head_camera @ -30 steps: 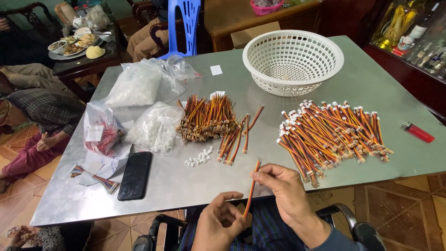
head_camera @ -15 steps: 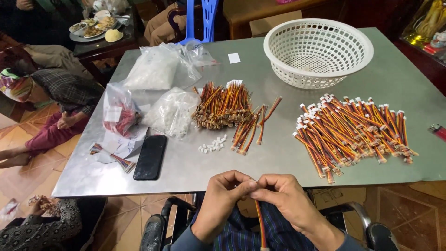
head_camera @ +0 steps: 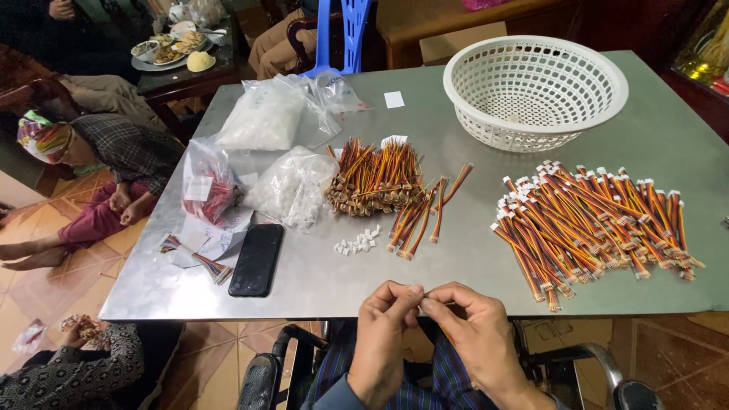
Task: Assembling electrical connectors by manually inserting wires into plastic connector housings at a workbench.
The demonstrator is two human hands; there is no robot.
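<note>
White basket [head_camera: 535, 89], black phone [head_camera: 257, 260], clear bags [head_camera: 273, 121] on metal table [head_camera: 456, 266]

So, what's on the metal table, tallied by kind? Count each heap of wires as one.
Heaps of wire leads: 3
Clear plastic bags: 4
White basket: 1
Black phone: 1
Cluster of white connectors: 1
Total: 10
</note>
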